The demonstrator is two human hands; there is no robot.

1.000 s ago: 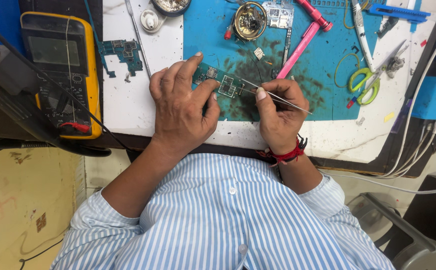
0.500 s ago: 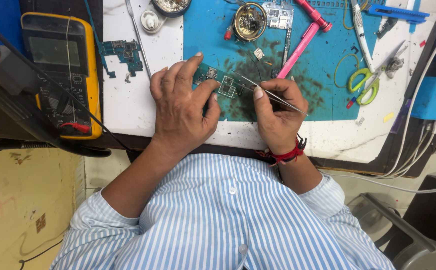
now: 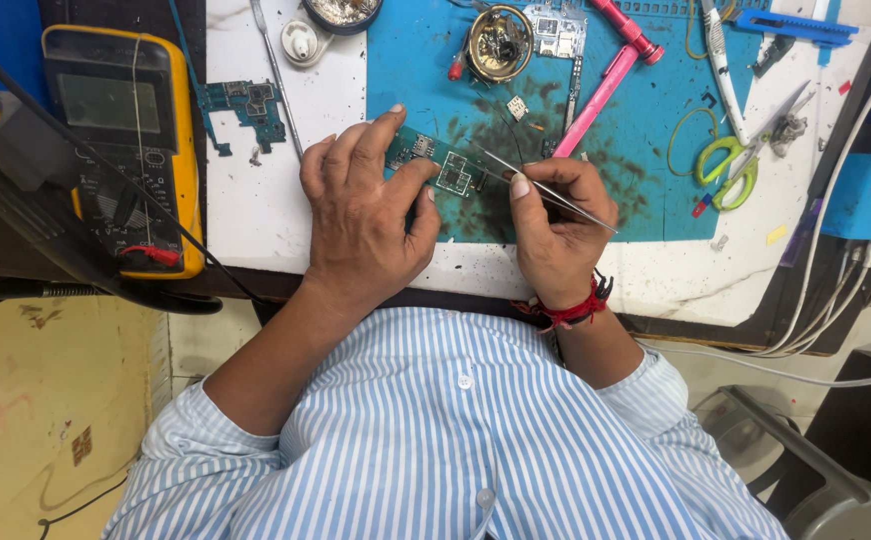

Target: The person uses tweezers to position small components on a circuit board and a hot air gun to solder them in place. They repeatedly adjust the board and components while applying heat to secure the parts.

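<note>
My left hand (image 3: pixel 364 212) presses a small green circuit board (image 3: pixel 446 166) flat on the stained blue work mat (image 3: pixel 646 170), thumb and forefinger on either side of it. My right hand (image 3: pixel 556 232) grips thin metal tweezers (image 3: pixel 516 176), their tips pointing left at the board's upper edge. A red thread band circles my right wrist. Both forearms come out of a blue-and-white striped shirt.
A yellow multimeter (image 3: pixel 121 140) with leads lies at the left. Another green board (image 3: pixel 246 103) rests on the white bench. On the mat are a round brass tin (image 3: pixel 499 42), a pink-handled tool (image 3: pixel 611 80) and green-handled scissors (image 3: pixel 736 160). White cables (image 3: pixel 836 300) hang at the right.
The tweezers in my right hand have shifted slightly up and left along the board. My left hand stays put on it.
</note>
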